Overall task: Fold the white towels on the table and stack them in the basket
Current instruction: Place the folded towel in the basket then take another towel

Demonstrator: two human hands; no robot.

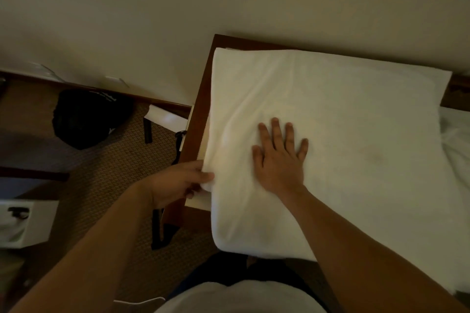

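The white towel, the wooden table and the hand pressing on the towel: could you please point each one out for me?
white towel (343,121): head view, flat middle of the cloth.
wooden table (195,121): head view, bare left edge.
right hand (279,160): head view, back of the hand.

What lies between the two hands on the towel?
Only creased white towel lies between the left hand and the right hand, in the head view.
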